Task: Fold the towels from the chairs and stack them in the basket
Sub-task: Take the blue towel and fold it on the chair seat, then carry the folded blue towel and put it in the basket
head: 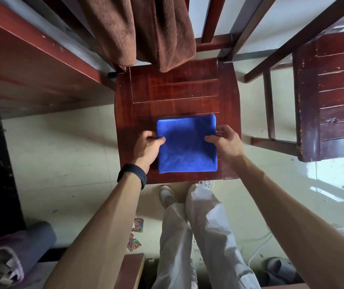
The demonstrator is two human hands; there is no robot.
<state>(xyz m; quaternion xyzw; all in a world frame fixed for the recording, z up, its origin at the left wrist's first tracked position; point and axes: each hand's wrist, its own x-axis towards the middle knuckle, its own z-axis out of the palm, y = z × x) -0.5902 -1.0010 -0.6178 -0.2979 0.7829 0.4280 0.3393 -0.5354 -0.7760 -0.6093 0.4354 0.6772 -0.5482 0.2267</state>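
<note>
Brown towel hangs over the back of the near chair; its upper part runs off the top edge, so how it is draped cannot be told. Lower hem reaches just above the rear of the chair seat. The chair back itself is cut off at the top. Second chair stands at right, partly beyond the frame edge, only seat slats and some leg rails showing. Dark wooden table at left, blurred at its near end. Lower left corner: a grey roll and a pink-rimmed container, soft and out of focus; contents unreadable. Small coloured scraps lie on the pale floor near the person's legs, too small to identify.

Blue towel lies flat on the front half of the seat, folded into a neat, nearly square pad, its near edge close to the seat's front rim. Left hand, black wristband on that wrist, grips the towel's left edge: thumb on top, fingers curled at the edge, tips hidden. Right hand grips the right edge likewise, thumb lying on the cloth, fingers bent over the side. The hands face each other across the towel at about mid-height. Whether the towel is lifted off the seat at all cannot be told.
</note>
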